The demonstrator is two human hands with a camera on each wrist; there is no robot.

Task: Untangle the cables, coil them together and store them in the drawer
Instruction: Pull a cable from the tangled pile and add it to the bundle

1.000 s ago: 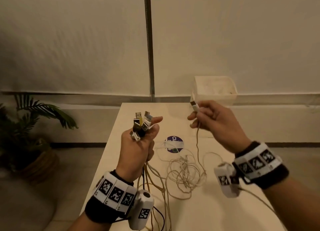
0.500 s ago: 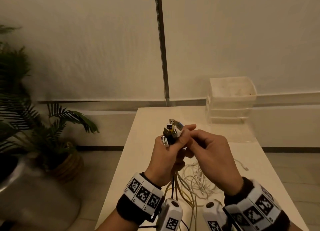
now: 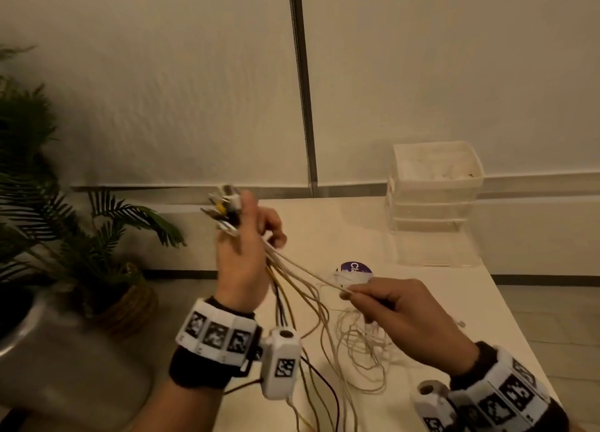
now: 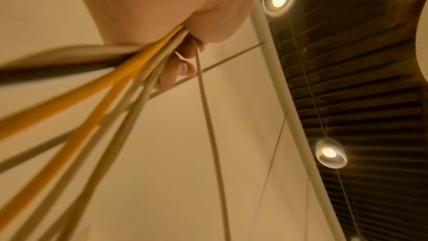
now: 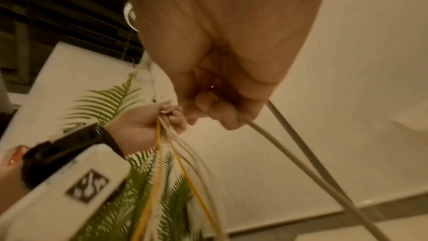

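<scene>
My left hand (image 3: 246, 250) is raised above the table's left side and grips a bundle of cable ends, their plugs (image 3: 224, 206) sticking up past the thumb. White, yellow and dark cables (image 3: 292, 289) hang from this fist; the left wrist view shows the yellow and white strands (image 4: 129, 72) leaving the palm. My right hand (image 3: 383, 305) is lower and to the right, pinching white cables (image 5: 289, 149) pulled taut from the left fist. A loose tangle of white cable (image 3: 360, 347) lies on the table below it. The white drawer unit (image 3: 435, 204) stands at the table's far right.
The white table (image 3: 487, 308) carries a round purple sticker (image 3: 355, 267) beyond my right hand. A potted palm (image 3: 81, 237) in a woven basket stands on the floor to the left. A pale wall with a dark vertical strip (image 3: 302, 84) runs behind the table.
My right hand brought a white cable end to the left hand's bundle, then slid away down and to the right along the white cables. The left hand has risen and tilted left.
</scene>
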